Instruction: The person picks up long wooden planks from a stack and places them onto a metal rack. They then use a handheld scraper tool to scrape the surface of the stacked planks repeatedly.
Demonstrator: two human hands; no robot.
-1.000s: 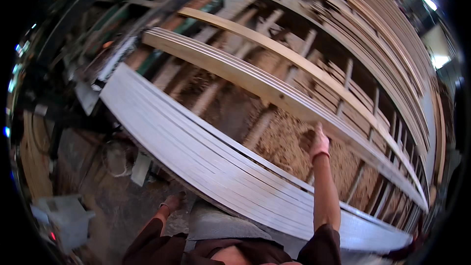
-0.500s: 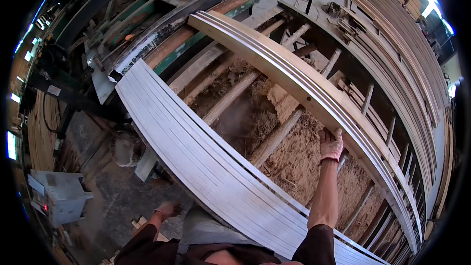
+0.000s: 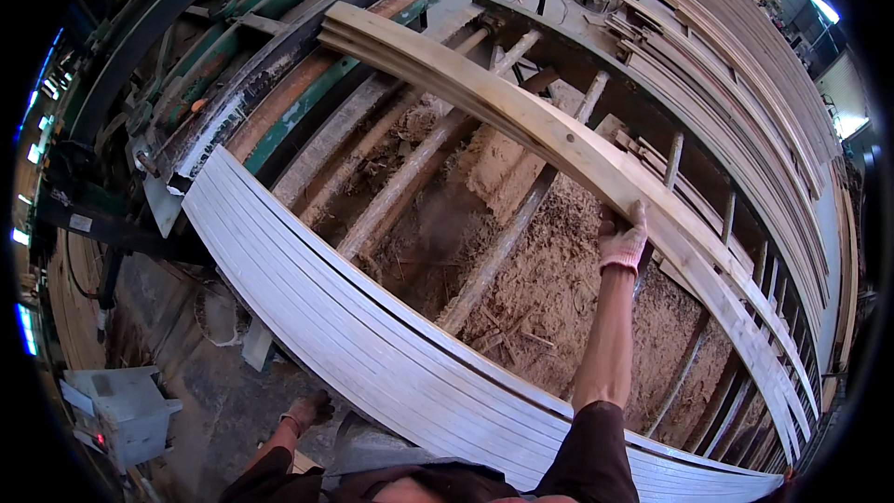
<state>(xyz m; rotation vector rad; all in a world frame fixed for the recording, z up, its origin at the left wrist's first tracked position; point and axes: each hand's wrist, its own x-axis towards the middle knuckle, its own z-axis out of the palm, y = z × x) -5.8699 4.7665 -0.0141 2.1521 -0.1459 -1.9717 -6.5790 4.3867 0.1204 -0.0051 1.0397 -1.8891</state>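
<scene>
My right hand (image 3: 622, 240), in a pale work glove, grips the near edge of a bundle of long wooden planks (image 3: 521, 112). Its thumb lies over the top face and the fingers go underneath, partly hidden. The bundle lies across the rollers (image 3: 414, 186) of a conveyor frame, bare wood facing up. Down by my left side, my left hand (image 3: 310, 410) hangs with loosely bent fingers and nothing seen in it. Between my body and the rollers lies a row of white-faced boards (image 3: 372, 335), packed side by side.
Sawdust and wood scraps (image 3: 568, 279) lie heaped below the rollers. Green and black machine beams (image 3: 289, 116) stand at the far left. Long stacked boards (image 3: 736, 84) run along the right. A grey box (image 3: 121, 414) with a red light stands at the lower left.
The plank bundle has turned over in my right hand's grip: its white striped edges faced up before, and bare wood does now. My view has shifted slightly; the left hand still hangs low.
</scene>
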